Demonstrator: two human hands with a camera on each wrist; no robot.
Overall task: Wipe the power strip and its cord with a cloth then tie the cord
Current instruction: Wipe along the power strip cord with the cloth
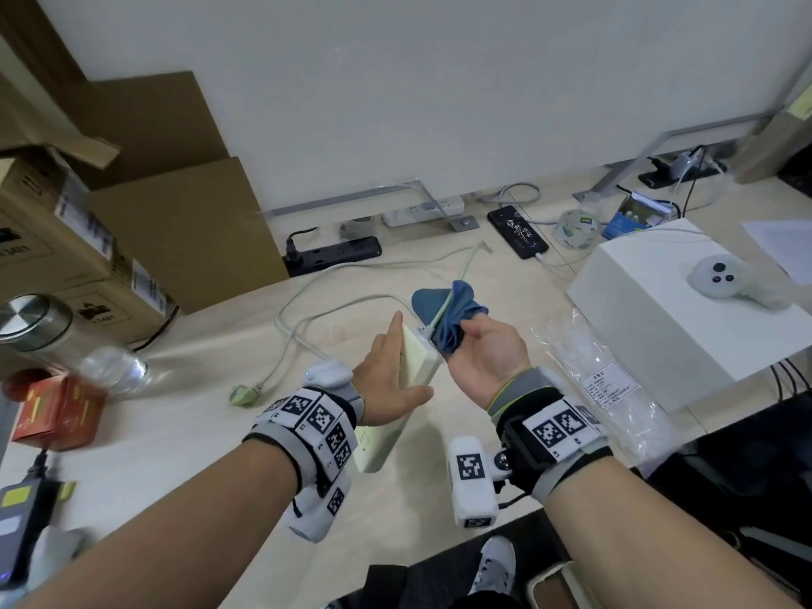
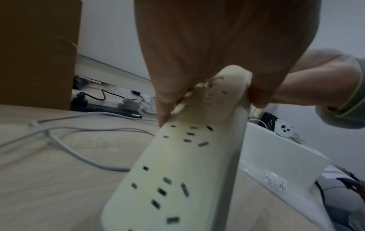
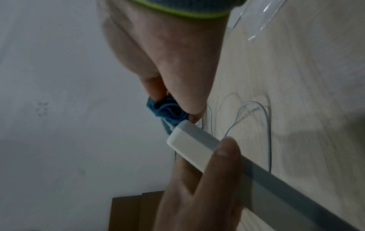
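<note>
My left hand [image 1: 386,371] grips the cream power strip [image 1: 418,356], fingers along its socket face and thumb on the other side, holding it tilted up off the wooden table [image 1: 197,432]. The left wrist view shows the strip [image 2: 177,164] with its socket slots under the left hand [image 2: 197,46]. My right hand [image 1: 487,349] pinches a bunched blue cloth [image 1: 457,309] around the cord [image 1: 461,274] right where it leaves the strip's far end. The right wrist view shows that cloth [image 3: 168,111] against the strip's end [image 3: 193,145]. The cord loops over the table to a pale green plug [image 1: 244,394].
Cardboard boxes [image 1: 175,213] stand at the left, a black power strip [image 1: 334,252] and a phone [image 1: 518,232] at the back. A white box [image 1: 659,309] with a controller [image 1: 725,276] sits right, a plastic bag [image 1: 606,384] beside it. A metal flask [image 1: 35,318] and red box [image 1: 57,410] are far left.
</note>
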